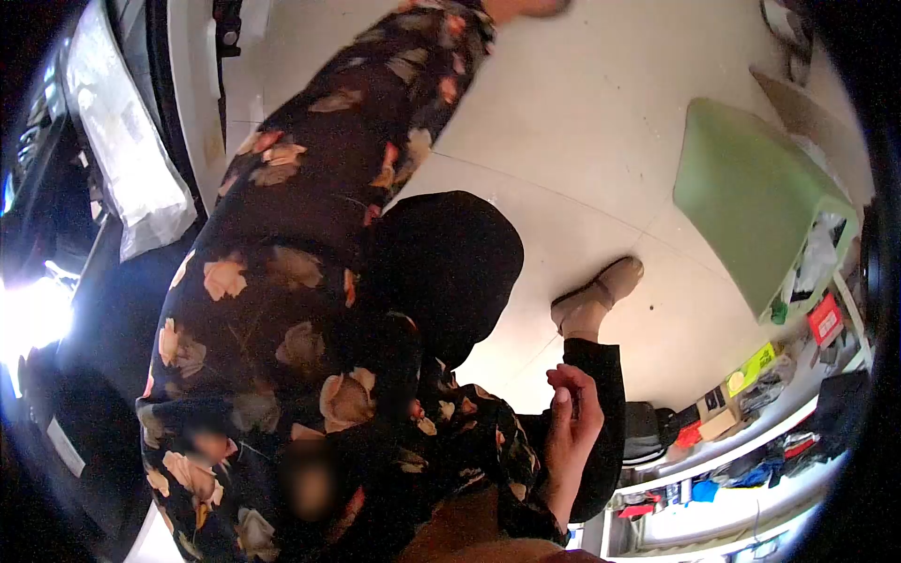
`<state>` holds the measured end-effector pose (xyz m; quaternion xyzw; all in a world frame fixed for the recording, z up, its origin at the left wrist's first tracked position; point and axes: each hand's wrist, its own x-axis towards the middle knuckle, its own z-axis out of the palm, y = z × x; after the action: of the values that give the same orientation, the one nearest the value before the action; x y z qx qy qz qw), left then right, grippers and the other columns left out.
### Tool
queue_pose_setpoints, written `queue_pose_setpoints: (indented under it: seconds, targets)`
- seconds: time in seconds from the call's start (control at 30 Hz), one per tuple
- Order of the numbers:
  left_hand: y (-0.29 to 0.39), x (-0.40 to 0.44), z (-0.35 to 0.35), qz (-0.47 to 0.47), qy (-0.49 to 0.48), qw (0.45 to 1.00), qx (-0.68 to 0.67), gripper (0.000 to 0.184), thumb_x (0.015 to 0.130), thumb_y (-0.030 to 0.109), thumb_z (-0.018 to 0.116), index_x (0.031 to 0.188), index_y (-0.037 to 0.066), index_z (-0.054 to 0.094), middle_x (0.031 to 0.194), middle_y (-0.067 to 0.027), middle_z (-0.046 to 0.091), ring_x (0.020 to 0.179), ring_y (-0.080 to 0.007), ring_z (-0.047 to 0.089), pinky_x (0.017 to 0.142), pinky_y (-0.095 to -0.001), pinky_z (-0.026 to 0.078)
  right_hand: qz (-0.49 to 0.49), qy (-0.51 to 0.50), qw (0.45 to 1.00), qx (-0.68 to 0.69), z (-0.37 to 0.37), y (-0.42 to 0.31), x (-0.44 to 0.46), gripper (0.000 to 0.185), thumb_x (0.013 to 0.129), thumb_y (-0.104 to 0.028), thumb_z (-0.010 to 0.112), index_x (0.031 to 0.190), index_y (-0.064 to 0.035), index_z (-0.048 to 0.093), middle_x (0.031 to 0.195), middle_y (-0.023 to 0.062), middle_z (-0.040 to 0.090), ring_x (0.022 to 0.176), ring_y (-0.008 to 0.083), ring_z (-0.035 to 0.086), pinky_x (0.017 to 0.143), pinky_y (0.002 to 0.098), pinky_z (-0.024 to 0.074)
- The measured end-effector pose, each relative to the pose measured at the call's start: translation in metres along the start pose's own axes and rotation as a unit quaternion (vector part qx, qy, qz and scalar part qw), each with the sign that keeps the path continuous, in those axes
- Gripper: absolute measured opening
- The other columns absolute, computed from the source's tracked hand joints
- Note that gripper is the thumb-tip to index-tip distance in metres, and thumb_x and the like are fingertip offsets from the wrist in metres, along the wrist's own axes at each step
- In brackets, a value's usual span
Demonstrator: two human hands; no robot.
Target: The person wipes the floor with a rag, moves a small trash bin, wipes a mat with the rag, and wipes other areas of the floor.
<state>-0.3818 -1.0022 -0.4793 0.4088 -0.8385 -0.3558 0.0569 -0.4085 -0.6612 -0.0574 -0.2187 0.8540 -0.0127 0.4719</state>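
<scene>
Black cloth lies behind the loosely bent fingers of my right hand (576, 424), which show nothing in their grasp; it is a trouser leg (605, 469), the nearest thing to them, though I cannot tell whether they touch it. Only a sliver of my left hand (530, 6) shows at the top edge, past a flowered sleeve (328, 122), so I cannot tell what its fingers do. Beyond the trouser hem a beige shoe (615, 279) rests on the pale floor (563, 113). Farther out, on the right, are a green bin (751, 197) and a loaded white shelf (793, 422). I judge this an empty-handed stage for my right hand; any grip would first call for spreading these fingers.
</scene>
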Motion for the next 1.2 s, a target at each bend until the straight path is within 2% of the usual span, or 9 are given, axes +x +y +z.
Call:
queue_pose_setpoints:
  seconds: [0.07,0.17,0.37,0.4,0.53,0.6,0.7,1.0,1.2]
  targets:
    - [0.036,-0.005,0.034,0.072,0.115,0.981,-0.138,0.058,0.089,0.027,0.055,0.142,0.008,0.04,0.145,-0.0151,0.042,0.135,-0.0354,0.037,0.105,-0.0591,0.031,-0.019,0.003,1.0,-0.021,0.005,0.001,0.002,0.026,0.098,-0.018,0.051,0.112,0.0023,0.059,0.102,0.012,0.066,0.095,0.0182,0.061,0.086,0.031,0.0476]
    - [0.079,-0.04,0.109,0.238,0.196,0.951,-0.005,0.055,0.086,0.026,0.055,0.137,0.008,0.046,0.144,-0.0117,0.043,0.131,-0.0265,0.041,0.106,-0.0542,0.033,-0.063,-0.003,0.996,-0.059,0.01,-0.006,0.003,0.024,0.097,-0.017,0.052,0.111,0.002,0.059,0.101,0.012,0.066,0.095,0.0195,0.062,0.085,0.0318,0.0481]
    - [0.106,-0.163,0.171,0.495,-0.115,0.86,-0.046,0.049,0.093,0.022,0.05,0.141,0.013,0.045,0.154,-0.0052,0.033,0.143,-0.0231,0.028,0.118,-0.049,0.017,-0.115,0.029,0.993,0.006,0.008,-0.011,-0.005,0.036,0.096,-0.026,0.055,0.121,-0.0002,0.055,0.111,0.0134,0.062,0.106,0.0235,0.06,0.09,0.0346,0.0477]
    - [0.102,-0.17,0.165,0.48,-0.169,0.859,-0.055,0.048,0.094,0.021,0.048,0.142,0.014,0.043,0.155,-0.0045,0.032,0.144,-0.0211,0.025,0.12,-0.0452,0.014,-0.081,0.059,0.989,0.104,-0.003,-0.011,-0.01,0.043,0.096,-0.031,0.057,0.127,-0.0011,0.052,0.114,0.0134,0.061,0.108,0.0241,0.059,0.092,0.0358,0.0478]
    - [0.063,-0.135,0.118,0.312,-0.028,0.927,-0.209,0.02,0.077,0.004,0.057,0.096,0.005,0.063,0.092,-0.0148,0.065,0.089,-0.0357,0.062,0.08,-0.0448,0.05,-0.028,0.191,0.965,0.176,-0.091,-0.009,0.028,0.075,0.093,-0.054,0.052,0.148,-0.0089,0.028,0.132,0.0178,0.05,0.121,0.0292,0.051,0.097,0.0435,0.0455]
    - [0.029,-0.118,0.07,0.07,0.084,0.968,-0.228,0.021,0.082,0.008,0.058,0.102,0.006,0.063,0.098,-0.0193,0.065,0.093,-0.0363,0.062,0.084,-0.0459,0.049,-0.032,0.207,0.947,0.244,-0.131,0.019,0.066,0.078,0.093,-0.054,0.053,0.15,-0.0102,0.024,0.14,0.0214,0.042,0.131,0.0337,0.042,0.102,0.0498,0.0424]
    - [-0.052,-0.061,0.105,-0.059,0.326,0.943,0.019,0.051,0.091,0.021,0.054,0.14,0.012,0.042,0.143,-0.0096,0.041,0.13,-0.032,0.04,0.1,-0.0555,0.035,0.011,0.194,0.882,0.43,-0.165,0.029,0.125,0.076,0.093,-0.052,0.054,0.148,-0.0087,0.025,0.142,0.0203,0.04,0.133,0.0342,0.039,0.101,0.0555,0.0428]
    - [-0.047,0.043,-0.019,-0.1,0.067,0.991,-0.052,0.061,0.101,0.031,0.039,0.151,0.004,0.018,0.157,-0.0193,0.015,0.144,-0.0399,0.013,0.112,-0.0601,0.016,0.025,0.147,0.873,0.465,-0.172,0.013,0.189,0.041,0.1,-0.029,0.04,0.134,-0.0066,0.046,0.131,0.0149,0.053,0.121,0.0354,0.052,0.095,0.0601,0.0478]
    - [0.042,0.088,0.013,0.118,0.08,0.989,-0.025,0.06,0.098,0.028,0.043,0.149,0.001,0.025,0.155,-0.0216,0.022,0.142,-0.0408,0.02,0.111,-0.0614,0.02,-0.005,0.174,0.901,0.397,-0.17,0.026,0.189,0.046,0.096,-0.03,0.049,0.135,-0.0059,0.046,0.133,0.0159,0.052,0.118,0.0367,0.054,0.091,0.0575,0.0527]
